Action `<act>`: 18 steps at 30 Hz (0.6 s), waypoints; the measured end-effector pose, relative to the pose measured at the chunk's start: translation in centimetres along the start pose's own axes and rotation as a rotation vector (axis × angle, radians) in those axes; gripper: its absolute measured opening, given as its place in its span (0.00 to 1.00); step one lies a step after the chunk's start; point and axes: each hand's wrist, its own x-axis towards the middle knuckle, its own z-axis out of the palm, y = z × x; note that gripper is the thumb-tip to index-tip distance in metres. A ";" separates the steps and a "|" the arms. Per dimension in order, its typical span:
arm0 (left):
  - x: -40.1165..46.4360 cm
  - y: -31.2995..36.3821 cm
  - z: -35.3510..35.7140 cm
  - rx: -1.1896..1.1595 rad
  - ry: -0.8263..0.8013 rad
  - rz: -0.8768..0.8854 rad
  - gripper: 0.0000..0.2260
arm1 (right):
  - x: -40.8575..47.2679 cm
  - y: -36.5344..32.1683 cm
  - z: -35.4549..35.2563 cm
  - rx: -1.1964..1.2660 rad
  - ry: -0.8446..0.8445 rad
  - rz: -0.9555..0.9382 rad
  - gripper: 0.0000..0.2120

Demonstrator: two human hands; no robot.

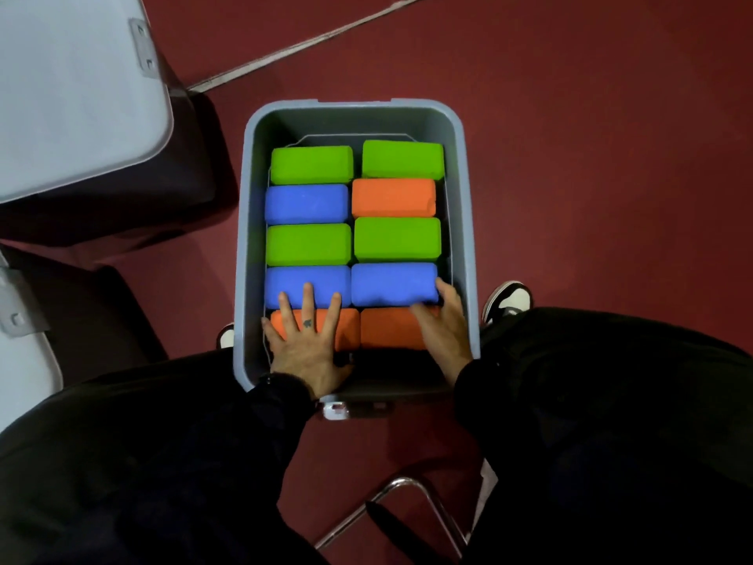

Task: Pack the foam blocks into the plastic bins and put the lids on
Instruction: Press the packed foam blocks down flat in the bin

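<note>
Inside the open grey plastic bin [458, 189] on the red floor [591, 157], the left hand [303, 344] lies spread flat on the near-left orange foam block [346, 330]; the right hand [444, 324], blurred, fingers loosely extended, rests on the near-right orange foam block [387, 328]

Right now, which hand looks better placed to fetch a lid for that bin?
Probably the left hand: the grey lids lie on that side of the open bin, while the right hand rests on blocks farther away.

Lidless grey bin [459, 189]; ten blocks [309, 244] inside
</note>
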 end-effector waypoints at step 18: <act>8.5 -1.7 -6.6 -0.146 0.151 -0.021 0.39 | 6.2 -6.5 2.7 -0.337 0.135 -0.057 0.36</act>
